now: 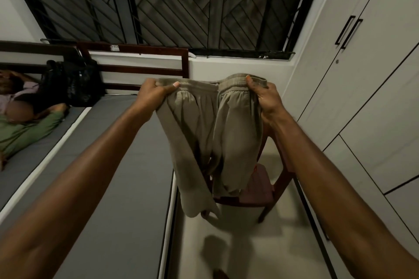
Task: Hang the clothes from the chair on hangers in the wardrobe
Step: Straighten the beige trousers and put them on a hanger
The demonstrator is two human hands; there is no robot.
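Both forearms reach forward from the bottom edge. Left hand pinches one end of the waistband, thumb on top; right hand grips the other end, fingers curled round the elastic. The grip at both ends stretches the waistband flat so the beige trousers hang open and straight, probably to sort front from back and shake out creases before a hanger goes in. The legs dangle above the chair, its seat just below the hems; no other clothes show on it. No hanger in sight.

Left, the grey bed; a black bag sits at its head.

Right, the white wardrobe, doors closed, black handles high up.

Far: barred window. A small sticker on the headboard rail, writing unreadable. No brand visible on the trousers.
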